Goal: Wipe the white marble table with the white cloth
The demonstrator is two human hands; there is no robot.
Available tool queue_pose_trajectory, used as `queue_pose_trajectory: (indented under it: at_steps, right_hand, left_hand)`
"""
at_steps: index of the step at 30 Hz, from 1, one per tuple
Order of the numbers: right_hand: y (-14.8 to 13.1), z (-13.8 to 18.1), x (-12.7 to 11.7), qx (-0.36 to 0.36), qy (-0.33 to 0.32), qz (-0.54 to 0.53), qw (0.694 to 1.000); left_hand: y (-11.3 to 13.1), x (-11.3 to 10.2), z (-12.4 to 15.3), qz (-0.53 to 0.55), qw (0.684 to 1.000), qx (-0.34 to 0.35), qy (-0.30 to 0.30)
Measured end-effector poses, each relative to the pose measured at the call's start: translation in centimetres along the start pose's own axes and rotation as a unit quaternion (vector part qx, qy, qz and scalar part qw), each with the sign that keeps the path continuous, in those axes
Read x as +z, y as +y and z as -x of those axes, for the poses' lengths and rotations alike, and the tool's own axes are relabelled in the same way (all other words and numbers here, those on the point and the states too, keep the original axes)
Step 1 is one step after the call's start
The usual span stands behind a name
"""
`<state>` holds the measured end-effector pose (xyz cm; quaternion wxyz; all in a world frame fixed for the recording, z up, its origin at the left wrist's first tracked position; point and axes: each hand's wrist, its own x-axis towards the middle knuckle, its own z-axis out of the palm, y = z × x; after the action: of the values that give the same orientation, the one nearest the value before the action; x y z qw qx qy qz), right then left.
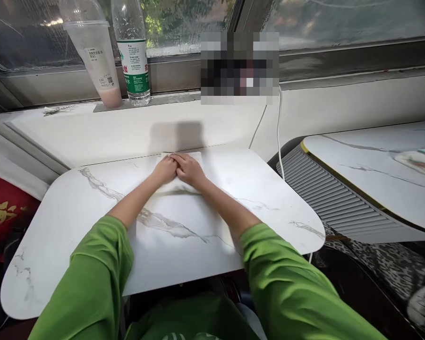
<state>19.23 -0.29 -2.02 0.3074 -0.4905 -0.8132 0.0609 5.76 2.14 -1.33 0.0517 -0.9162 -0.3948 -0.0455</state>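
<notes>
A white folded cloth [194, 158] lies on the far middle of the white marble table [74, 222]. Both my hands rest on it, side by side and touching. My left hand [165, 170] has its fingers curled down onto the cloth. My right hand [188, 168] presses on the cloth too, fingers bent and together. The cloth's middle is hidden under the hands. My sleeves are bright green.
On the window sill stand a plastic cup [95, 52] with a pink drink and a water bottle [132, 52]. White cables [279, 123] hang at the right. A ribbed grey unit [326, 193] and a second marble table [368, 165] are to the right.
</notes>
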Motion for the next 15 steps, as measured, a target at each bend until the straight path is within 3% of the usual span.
queue_pose_trajectory:
  at_steps: [3,6,12,15]
  right_hand:
    - [-0.3,-2.3,0.7,0.042,-0.014,0.018,0.999]
    - [-0.5,-2.3,0.7,0.079,-0.053,0.031,0.995]
    - [-1.7,1.0,-0.6,0.116,-0.114,0.026,0.986]
    - [-3.6,3.9,-1.3,0.134,-0.136,0.024,0.981]
  left_hand:
    - [-1.9,-0.4,-0.5,0.001,0.999,-0.032,0.004]
    - [-1.9,-0.6,0.3,0.024,0.998,-0.051,0.008]
    - [0.4,-0.9,2.8,0.072,0.996,-0.049,-0.006]
    - [2.3,-1.5,5.6,0.067,0.997,-0.023,-0.028]
